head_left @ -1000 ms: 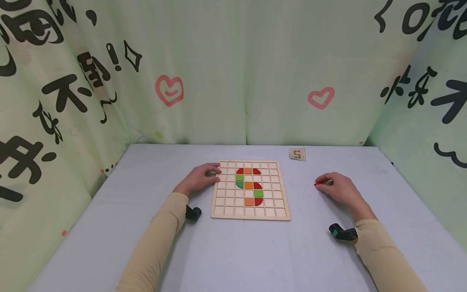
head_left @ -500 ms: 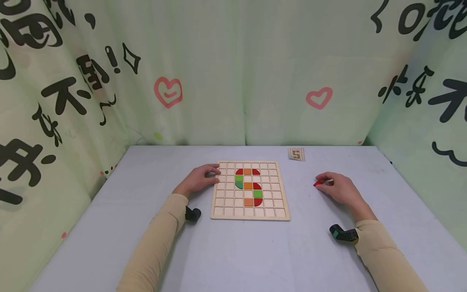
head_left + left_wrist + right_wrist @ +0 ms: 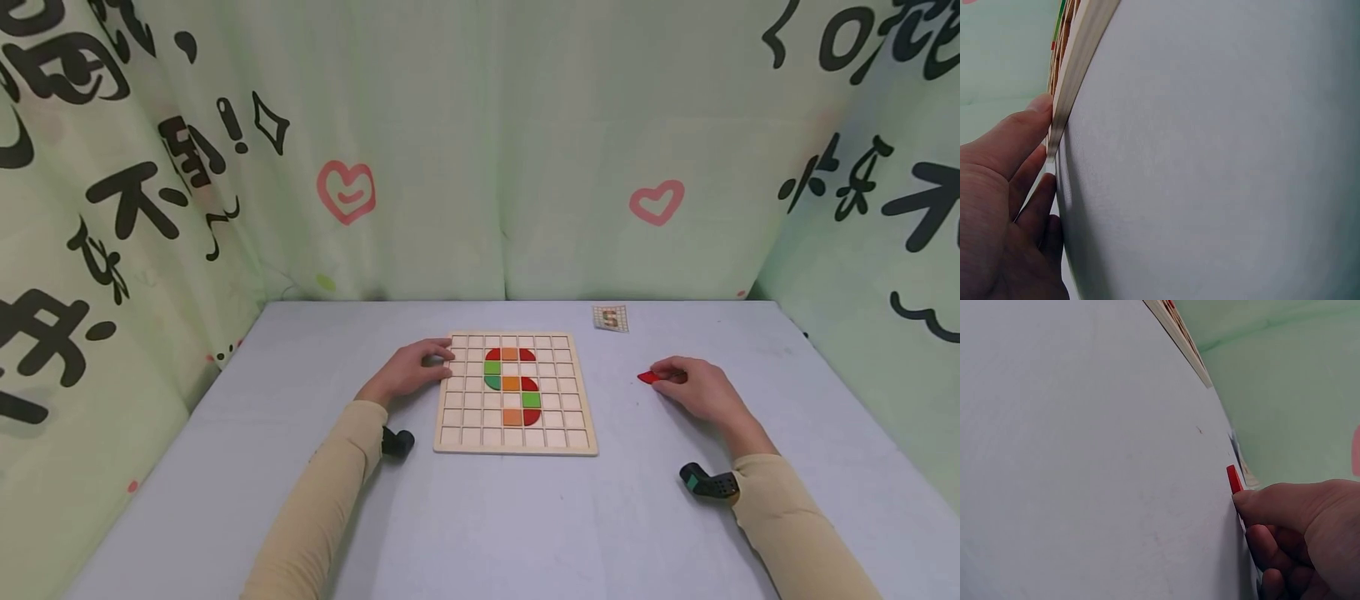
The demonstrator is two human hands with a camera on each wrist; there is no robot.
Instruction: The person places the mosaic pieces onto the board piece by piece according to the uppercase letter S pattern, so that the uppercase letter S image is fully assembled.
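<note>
A square wooden grid board (image 3: 461, 437) lies on the table, with several red, orange and green tiles set into cells near its middle, forming an S-like line. My left hand (image 3: 408, 368) rests at its left edge, thumb and forefinger spread apart along the frame. In the left wrist view, the thumb (image 3: 1029, 122) touches the board's wooden side (image 3: 1079, 56), and the other fingers sit lower beside it. To the right of the board, my right hand (image 3: 693, 387) pinches a small red tile (image 3: 647, 377) between thumb and fingers, close over the table. The tile's red tip (image 3: 1234, 478) sticks out past the thumb.
A small printed card (image 3: 611, 318) with a grid picture lies near the table's back edge, behind and right of the board. Pale green curtains (image 3: 570, 125) enclose the white-covered table (image 3: 510, 525) at the back and sides.
The red tile shows more beyond my right fingertips than before, its tip pointing left. My left hand and the board hold their place.
</note>
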